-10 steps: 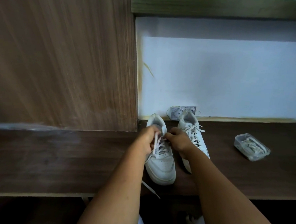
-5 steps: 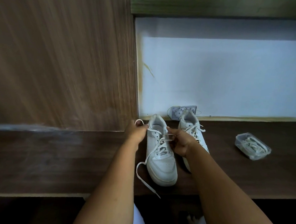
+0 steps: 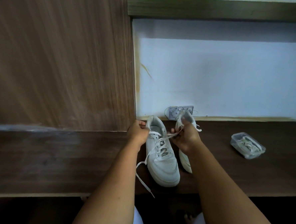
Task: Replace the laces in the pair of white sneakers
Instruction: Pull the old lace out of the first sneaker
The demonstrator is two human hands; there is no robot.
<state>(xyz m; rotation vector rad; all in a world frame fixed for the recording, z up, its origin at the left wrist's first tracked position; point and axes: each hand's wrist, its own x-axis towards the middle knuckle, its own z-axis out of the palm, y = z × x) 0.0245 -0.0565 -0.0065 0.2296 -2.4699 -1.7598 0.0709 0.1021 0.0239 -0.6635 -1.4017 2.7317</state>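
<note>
I see the near sneaker [image 3: 160,157] on the dark shelf [image 3: 244,169], my left hand [image 3: 137,132] and right hand [image 3: 185,136] each pinching its lace [image 3: 159,142]. The lace looks soft, floppy and light; I'd grip close to the eyelets.

No text, label, brand or number can be read on anything in view
</note>
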